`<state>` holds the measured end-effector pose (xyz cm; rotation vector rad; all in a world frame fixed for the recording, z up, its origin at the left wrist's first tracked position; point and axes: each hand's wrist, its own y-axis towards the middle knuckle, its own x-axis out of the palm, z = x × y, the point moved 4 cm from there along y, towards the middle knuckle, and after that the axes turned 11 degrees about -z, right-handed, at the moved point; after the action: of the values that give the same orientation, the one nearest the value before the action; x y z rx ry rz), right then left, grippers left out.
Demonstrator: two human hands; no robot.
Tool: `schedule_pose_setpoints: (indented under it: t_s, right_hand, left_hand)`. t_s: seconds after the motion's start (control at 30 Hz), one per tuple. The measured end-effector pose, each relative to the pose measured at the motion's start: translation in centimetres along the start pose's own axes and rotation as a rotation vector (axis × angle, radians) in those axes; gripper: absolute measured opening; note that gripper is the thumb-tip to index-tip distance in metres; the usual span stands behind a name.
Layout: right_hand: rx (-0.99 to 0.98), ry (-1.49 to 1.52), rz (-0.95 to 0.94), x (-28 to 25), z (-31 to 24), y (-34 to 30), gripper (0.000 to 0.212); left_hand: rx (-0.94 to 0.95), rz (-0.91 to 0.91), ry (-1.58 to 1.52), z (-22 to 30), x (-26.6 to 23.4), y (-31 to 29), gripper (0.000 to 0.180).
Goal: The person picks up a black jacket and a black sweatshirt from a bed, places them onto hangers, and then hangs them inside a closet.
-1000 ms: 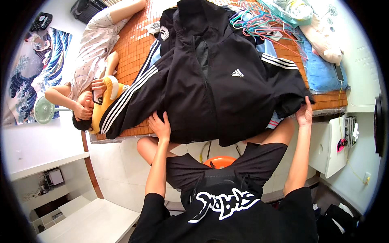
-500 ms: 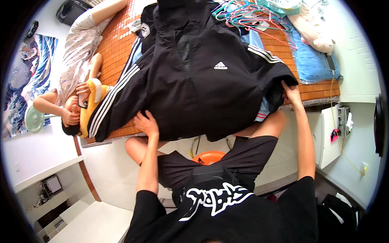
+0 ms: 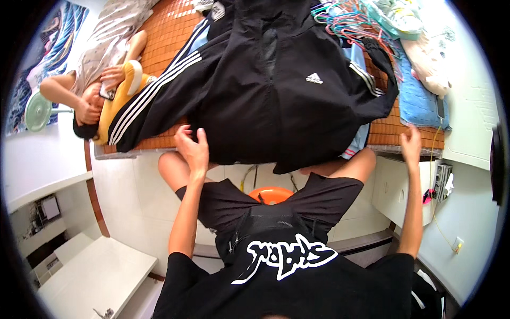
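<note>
A black hooded jacket [image 3: 239,101] with white stripes down its sleeves lies spread on the mat-covered bed. Its left sleeve [image 3: 159,101] slants toward the near left edge, and the right sleeve [image 3: 390,90] bends up with its cuff pointing away from me. At the lower left of the jacket, my left hand [image 3: 192,150] is raised with fingers apart, holding nothing. Off to the right, my right hand [image 3: 411,144] hovers by the bed edge, apart from the sleeve, empty with its fingers loosely bent. Light blue clothing [image 3: 361,139] shows from beneath the jacket.
A person [image 3: 101,80] lies at the left against a yellow cushion [image 3: 119,95], holding a phone. Coloured hangers [image 3: 345,24] are heaped at the far right, near a blue pad [image 3: 417,103] and a white plush toy [image 3: 427,64]. An orange stool [image 3: 271,195] stands between my legs.
My right hand has let go of the jacket's right sleeve and moved right and down. That sleeve now stretches outward, its cuff turned away. My left hand has lifted off the jacket hem.
</note>
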<state>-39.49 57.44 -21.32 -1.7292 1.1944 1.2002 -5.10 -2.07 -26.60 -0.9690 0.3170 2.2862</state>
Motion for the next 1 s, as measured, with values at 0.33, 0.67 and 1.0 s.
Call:
schedule_pose_setpoints:
  t_s: [0.33,0.67,1.0]
  right_hand:
    - [0.210,0.335,-0.254,15.9,-17.0,-7.9,0.068]
    - [0.111,1.197,-0.340,10.7,-16.8,-7.6,0.012]
    - [0.008,0.549,-0.347,15.8,-14.0,-7.6,0.059]
  left_hand:
    - [0.027,-0.279,0.247,-3.3,1.5,-2.2,0.039]
    - [-0.076,-0.170,-0.196,-5.1,-4.0,-0.8,0.026]
    - [-0.155,-0.414,0.166,-3.6,1.8,-2.8,0.056]
